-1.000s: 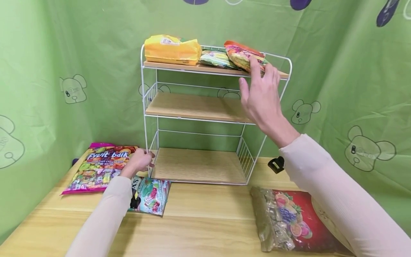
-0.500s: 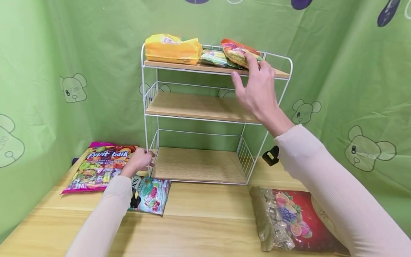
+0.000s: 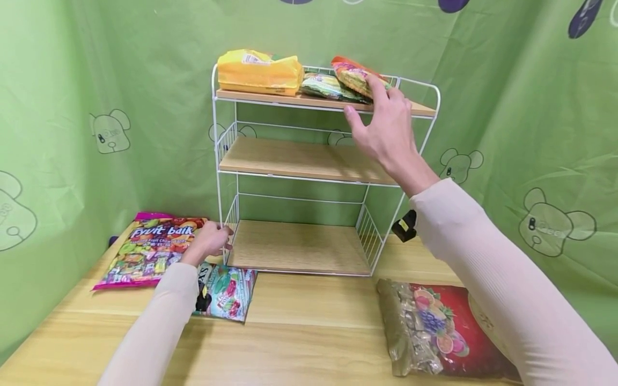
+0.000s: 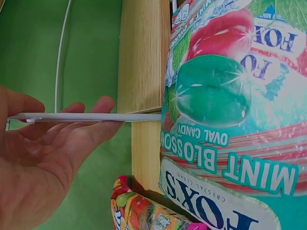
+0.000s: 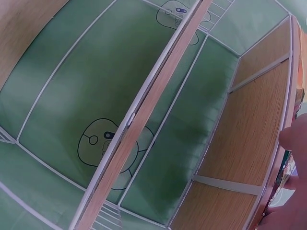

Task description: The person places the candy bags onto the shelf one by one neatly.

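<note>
My left hand (image 3: pixel 210 239) is at the left front post (image 4: pixel 96 117) of a white wire rack with wooden shelves (image 3: pixel 299 158), thumb on one side and fingers on the other. High on the right, the fingers of my right hand (image 3: pixel 388 128) touch a red-and-orange snack bag (image 3: pixel 354 75) on the top shelf, thumb held apart. That bag leans over a flatter green bag (image 3: pixel 325 87). A plump yellow bag (image 3: pixel 260 75) sits at the shelf's left end. In the right wrist view my right hand (image 5: pixel 295 191) shows only at the edge, beside the top board.
A Fruit baik candy bag (image 3: pixel 149 249) lies left of the rack. Close under my left forearm is a Fox's mint candy bag (image 3: pixel 229 292). A red and clear candy bag (image 3: pixel 454 332) lies at right front on the wooden table (image 3: pixel 299 343). Green printed cloth (image 3: pixel 164 134) surrounds everything.
My right hand has shifted left along the top shelf, and the red-and-orange bag has slid left with it, further over the green bag. The left hand stays at the post.
</note>
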`<action>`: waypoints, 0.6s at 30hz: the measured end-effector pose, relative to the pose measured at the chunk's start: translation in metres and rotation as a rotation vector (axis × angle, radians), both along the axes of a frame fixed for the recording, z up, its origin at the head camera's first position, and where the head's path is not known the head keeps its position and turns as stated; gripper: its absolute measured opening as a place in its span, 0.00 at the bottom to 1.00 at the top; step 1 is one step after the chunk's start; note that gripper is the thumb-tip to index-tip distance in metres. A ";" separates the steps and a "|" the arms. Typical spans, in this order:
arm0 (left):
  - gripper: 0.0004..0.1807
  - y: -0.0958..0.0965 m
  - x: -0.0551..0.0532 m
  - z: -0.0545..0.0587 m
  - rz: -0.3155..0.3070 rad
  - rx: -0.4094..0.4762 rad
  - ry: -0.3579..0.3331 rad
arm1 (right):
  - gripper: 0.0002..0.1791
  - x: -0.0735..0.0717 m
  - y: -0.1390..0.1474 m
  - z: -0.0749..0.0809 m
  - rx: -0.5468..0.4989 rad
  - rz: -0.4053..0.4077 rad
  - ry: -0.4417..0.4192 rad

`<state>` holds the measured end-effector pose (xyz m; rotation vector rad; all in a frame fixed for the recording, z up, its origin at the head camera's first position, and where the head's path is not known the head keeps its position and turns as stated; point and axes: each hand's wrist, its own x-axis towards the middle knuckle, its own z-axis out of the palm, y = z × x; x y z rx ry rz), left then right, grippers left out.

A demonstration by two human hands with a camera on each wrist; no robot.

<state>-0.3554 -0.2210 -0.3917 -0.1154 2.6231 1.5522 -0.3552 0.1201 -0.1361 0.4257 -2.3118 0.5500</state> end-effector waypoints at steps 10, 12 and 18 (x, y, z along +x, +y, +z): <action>0.24 -0.001 0.000 -0.001 -0.008 0.001 0.000 | 0.44 -0.001 0.001 0.005 0.072 -0.027 -0.053; 0.25 -0.001 0.000 0.000 -0.007 0.000 0.006 | 0.44 -0.001 0.001 0.006 0.081 -0.024 -0.056; 0.24 0.000 0.001 -0.001 -0.005 -0.005 0.011 | 0.44 0.000 0.003 0.007 0.066 -0.010 -0.082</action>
